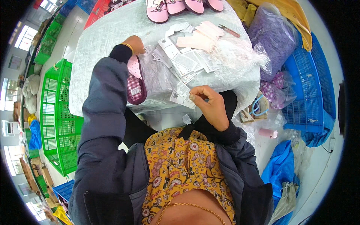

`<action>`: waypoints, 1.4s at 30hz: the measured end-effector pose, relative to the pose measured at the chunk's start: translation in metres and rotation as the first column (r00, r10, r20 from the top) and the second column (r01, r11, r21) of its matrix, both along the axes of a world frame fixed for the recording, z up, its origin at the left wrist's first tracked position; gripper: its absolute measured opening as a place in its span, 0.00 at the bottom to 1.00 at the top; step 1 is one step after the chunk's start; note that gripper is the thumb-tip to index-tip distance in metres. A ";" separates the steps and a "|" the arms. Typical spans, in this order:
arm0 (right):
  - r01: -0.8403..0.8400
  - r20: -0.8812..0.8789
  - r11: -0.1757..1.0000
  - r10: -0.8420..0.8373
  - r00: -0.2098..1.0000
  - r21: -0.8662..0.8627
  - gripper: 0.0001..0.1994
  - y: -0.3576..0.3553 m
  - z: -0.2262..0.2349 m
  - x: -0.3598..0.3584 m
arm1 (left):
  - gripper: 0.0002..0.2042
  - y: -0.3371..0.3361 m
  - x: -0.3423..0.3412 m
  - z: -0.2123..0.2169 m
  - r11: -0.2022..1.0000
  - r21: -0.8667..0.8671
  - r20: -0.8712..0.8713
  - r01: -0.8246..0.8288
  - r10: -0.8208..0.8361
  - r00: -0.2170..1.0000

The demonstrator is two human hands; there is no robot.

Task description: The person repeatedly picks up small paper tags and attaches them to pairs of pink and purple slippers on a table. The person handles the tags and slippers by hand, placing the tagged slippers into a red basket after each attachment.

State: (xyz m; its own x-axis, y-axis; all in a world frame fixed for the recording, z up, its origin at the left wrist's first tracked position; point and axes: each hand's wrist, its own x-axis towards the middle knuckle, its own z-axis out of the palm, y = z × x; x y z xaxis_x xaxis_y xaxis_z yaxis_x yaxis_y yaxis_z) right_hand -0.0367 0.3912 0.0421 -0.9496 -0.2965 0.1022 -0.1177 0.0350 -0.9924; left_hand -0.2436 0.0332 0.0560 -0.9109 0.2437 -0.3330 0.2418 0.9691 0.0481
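A single slipper (135, 84), with a pink dotted upper and a dark red checked insole, lies at the near left of the covered table (101, 48). Just past its toe is my left hand (134, 44), fingers curled downward; what they hold, if anything, is hidden. At the near edge my right hand (212, 107) pinches the corner of a small white label (182, 90) between thumb and forefinger. Under that label lies another white printed label (176, 98). A loose heap of white printed labels (183, 62) spreads over the middle, beside clear plastic bags (232, 58).
Several pink slippers (157, 11) stand at the far edge. Pale pink paper strips (198, 39) and small snips (229, 30) lie nearer. A green crate (56, 116) stands left; a purple-filled bag (272, 39) and blue basket (305, 90) are right.
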 end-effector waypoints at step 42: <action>-0.122 0.203 0.982 0.151 0.968 -0.145 0.08 -0.032 0.021 -0.008 | 0.07 0.119 0.197 0.028 0.302 0.934 0.204 -0.192 -0.010 0.979</action>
State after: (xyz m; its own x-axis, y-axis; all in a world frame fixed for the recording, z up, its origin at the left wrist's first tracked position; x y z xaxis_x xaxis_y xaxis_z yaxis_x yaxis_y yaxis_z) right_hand -0.0451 0.3593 0.0628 -0.9050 -0.4223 -0.0505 0.1010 -0.0981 -0.9900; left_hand -0.0469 0.1527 0.0835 -0.9146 0.4004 -0.0562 0.0473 0.2440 0.9686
